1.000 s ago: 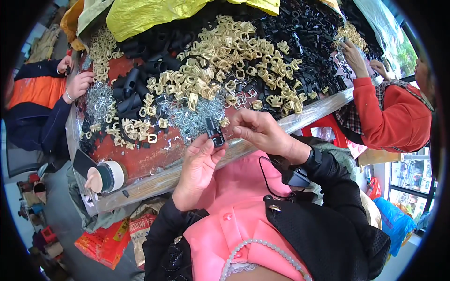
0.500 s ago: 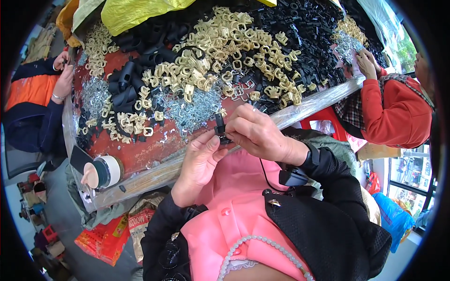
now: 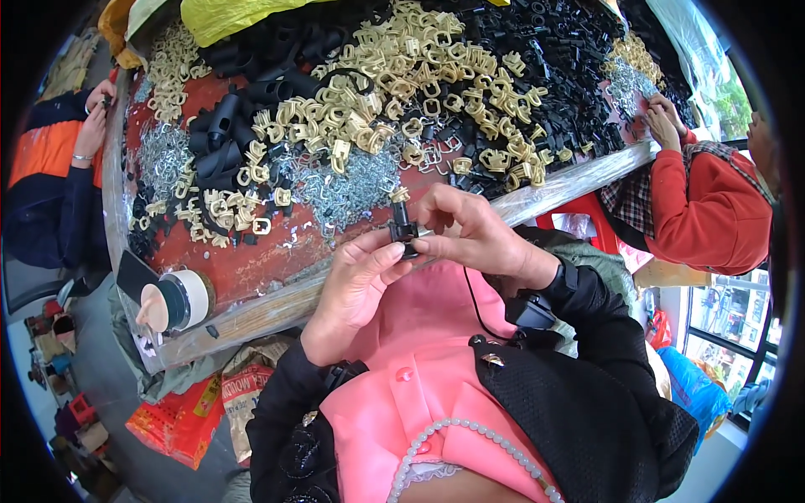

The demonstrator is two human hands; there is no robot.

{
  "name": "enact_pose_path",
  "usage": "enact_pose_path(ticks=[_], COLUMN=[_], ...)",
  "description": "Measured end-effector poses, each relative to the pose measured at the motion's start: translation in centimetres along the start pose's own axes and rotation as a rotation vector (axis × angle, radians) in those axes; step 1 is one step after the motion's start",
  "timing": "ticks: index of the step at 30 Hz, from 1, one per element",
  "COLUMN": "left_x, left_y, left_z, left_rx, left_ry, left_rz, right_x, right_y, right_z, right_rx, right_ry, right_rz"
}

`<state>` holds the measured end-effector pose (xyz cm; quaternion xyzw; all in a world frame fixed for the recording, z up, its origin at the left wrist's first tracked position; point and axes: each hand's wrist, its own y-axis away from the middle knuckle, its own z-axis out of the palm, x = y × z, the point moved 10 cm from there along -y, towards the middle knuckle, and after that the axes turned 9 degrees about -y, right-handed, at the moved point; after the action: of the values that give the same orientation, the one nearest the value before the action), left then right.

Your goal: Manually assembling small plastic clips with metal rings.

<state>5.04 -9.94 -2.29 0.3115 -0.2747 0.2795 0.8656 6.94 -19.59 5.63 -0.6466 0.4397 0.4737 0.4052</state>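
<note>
The small black part is up between the person's two hands, stem pointing away from the body, just about where the tbl's front edge shows behind it. L hand has it: thumb and fingers pinched on the base. R hand is right up against the lower R side, thumb and forefinger only narrowly apart; can't tell from here if they grip or just touch. A cream bit shows at the stem's tip; can't tell if it's attached or lying behind.

To do this well, I'd say: keep the L pinch firm & low, stem straight, press squarely w/ the R thumb, no twisting. Better to work a bit further in over the tbl, b/c anything dropped at the edge likely goes in the lap.

Just beyond: heap of metal clips, then the cream clips pile, black tubes to its L, and loose black pcs far R. Those heaps run together, so picking out one pc could be slow. The dark cord hangs below the R hand, might snag. White tub sits near the L corner, well clear. Co-workers' hands at the R end, also well apart.
</note>
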Motion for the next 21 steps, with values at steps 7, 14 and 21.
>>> enact_pose_path(ticks=[7,14,21], left_x=[-0.3,-0.3,-0.4], left_y=[-0.1,-0.1,-0.4], left_z=[-0.6,-0.8,-1.5], left_rx=[0.030,0.056,0.082], left_ry=[0.000,0.031,0.051], left_rz=[-0.011,0.001,0.007], right_x=[1.8,3.1,2.3], right_y=[0.0,-1.6,-1.3], right_z=[-4.9,-5.6,-6.1], right_rx=[0.181,0.165,0.128], right_ry=[1.057,1.129,0.421], right_rz=[-0.145,-0.126,-0.063])
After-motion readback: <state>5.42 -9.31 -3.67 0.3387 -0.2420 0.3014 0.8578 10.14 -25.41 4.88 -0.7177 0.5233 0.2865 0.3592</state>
